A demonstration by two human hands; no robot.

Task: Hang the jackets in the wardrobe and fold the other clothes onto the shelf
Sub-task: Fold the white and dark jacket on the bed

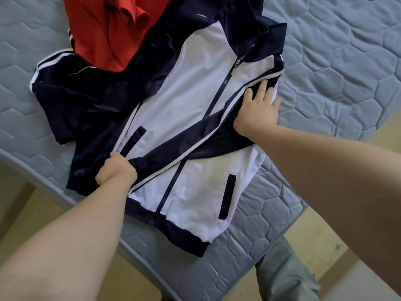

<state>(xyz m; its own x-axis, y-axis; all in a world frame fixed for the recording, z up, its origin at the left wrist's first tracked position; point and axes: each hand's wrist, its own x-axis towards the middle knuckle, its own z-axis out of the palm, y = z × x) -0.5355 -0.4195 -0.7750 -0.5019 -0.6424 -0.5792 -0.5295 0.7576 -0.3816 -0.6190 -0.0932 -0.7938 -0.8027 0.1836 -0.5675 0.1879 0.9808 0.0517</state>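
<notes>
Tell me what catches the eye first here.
A navy-and-white track jacket lies zipped on the quilted mattress, one sleeve folded across its front. The left hand grips that sleeve's end while the right hand presses near the shoulder. A red collared shirt lies crumpled at the top left.

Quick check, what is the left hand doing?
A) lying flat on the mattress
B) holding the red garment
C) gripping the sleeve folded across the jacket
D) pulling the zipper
C: the left hand grips the end of the sleeve laid across the jacket front; the right hand presses flat near the shoulder.
</notes>
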